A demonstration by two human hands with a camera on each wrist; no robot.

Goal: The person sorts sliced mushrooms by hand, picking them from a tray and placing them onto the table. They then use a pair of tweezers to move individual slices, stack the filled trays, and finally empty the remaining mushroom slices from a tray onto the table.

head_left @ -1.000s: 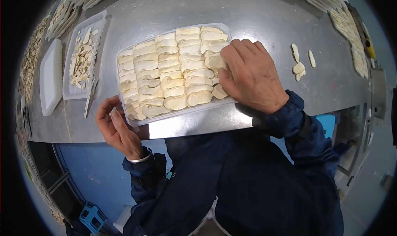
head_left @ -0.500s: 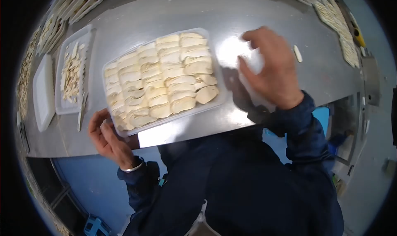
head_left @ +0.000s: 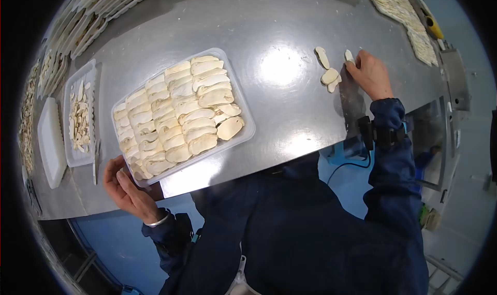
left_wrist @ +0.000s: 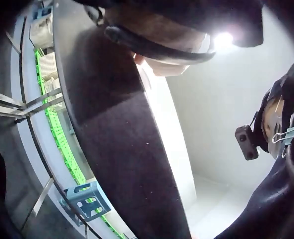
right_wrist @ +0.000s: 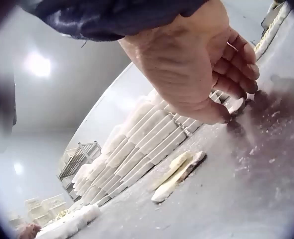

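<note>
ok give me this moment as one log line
left hand: holds tray corner | right hand: pinches loose slice on table | tray: nearly full of slices

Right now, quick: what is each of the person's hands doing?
Left hand: grips the near corner of the tray of slices.
Right hand: fingers curled at a loose slice; hold unclear.

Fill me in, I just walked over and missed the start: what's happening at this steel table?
A person in a dark blue jacket is working with pale mushroom slices. The clear plastic tray in front of them is nearly full of overlapping rows of slices. Their left hand holds the tray's near corner at the table edge. Their right hand reaches out to a few loose mushroom slices lying on the grey metal table, its fingertips at one small slice.
</note>
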